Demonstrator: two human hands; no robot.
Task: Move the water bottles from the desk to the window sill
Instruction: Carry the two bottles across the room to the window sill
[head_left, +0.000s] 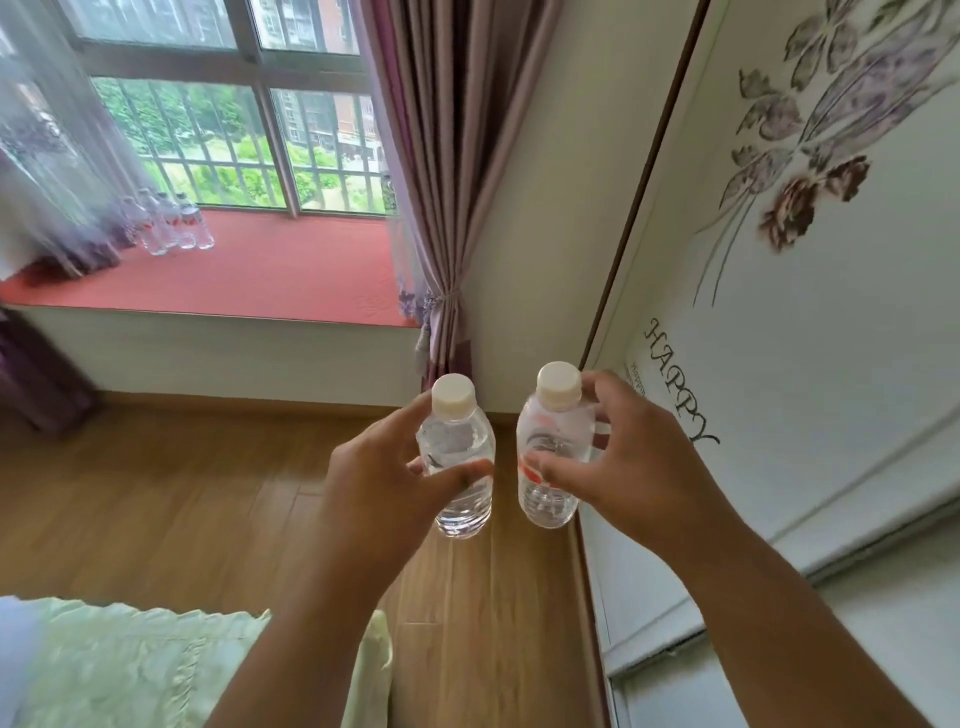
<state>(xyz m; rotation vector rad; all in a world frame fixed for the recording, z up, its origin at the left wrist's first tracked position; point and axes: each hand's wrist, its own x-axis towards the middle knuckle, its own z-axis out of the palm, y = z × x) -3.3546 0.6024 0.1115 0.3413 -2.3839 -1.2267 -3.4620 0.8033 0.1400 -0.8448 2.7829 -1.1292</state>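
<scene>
My left hand (379, 478) grips a clear water bottle (460, 467) with a white cap, held upright over the wooden floor. My right hand (628, 462) grips a second clear bottle (553, 447) with a white cap and a red label, also upright. The two bottles are side by side, a small gap between them. Ahead to the left lies the window sill (270, 270), covered in red, where several more water bottles (171, 226) stand in a group at its far left by the sheer curtain. The desk is out of view.
A pink curtain (441, 182) tied back hangs at the sill's right end. A white wardrobe door (810, 291) with a flower print runs along my right. A pale green bedspread (130, 665) lies at the lower left. Wooden floor (182, 483) stretches between me and the sill.
</scene>
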